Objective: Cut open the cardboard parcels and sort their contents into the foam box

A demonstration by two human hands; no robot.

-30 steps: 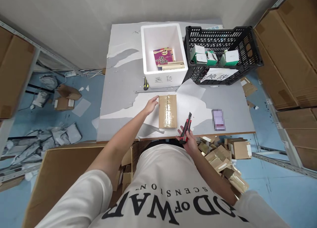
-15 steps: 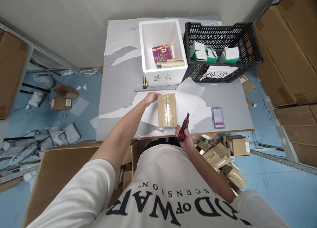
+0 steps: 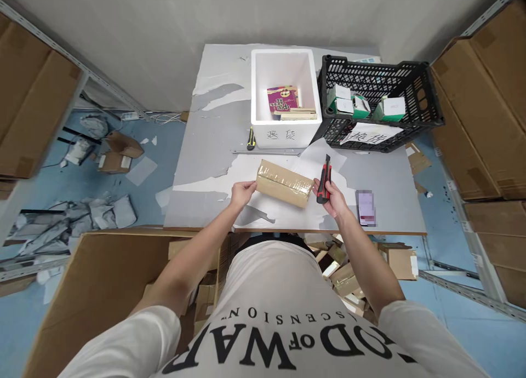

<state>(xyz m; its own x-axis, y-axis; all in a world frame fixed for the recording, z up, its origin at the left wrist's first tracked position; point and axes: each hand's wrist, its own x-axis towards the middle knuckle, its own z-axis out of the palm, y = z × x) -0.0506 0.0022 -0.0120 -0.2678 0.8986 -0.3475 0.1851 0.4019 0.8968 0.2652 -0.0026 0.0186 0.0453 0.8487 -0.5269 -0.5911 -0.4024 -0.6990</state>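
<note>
A taped cardboard box [image 3: 284, 184] is tilted above the white paper [image 3: 242, 172] on the table, its long side running left to right. My left hand [image 3: 243, 194] pinches its left end. At the other end, my right hand [image 3: 332, 198] grips a red and black utility knife [image 3: 324, 181], blade pointing up and away from me. The fingertips of that hand touch the box's right end or lie very close to it.
Behind the box stand a white foam box [image 3: 283, 134] with books and a black crate [image 3: 378, 71] with small green-white boxes. A yellow-black knife [image 3: 251, 139] and a metal ruler [image 3: 267, 152] lie before them. A blurred purple phone-like object [image 3: 365, 208] is at right.
The cardboard box has turned from lengthwise to crosswise and tilted up, showing a side. My right hand has moved up and right with the utility knife. The view has shifted.
</note>
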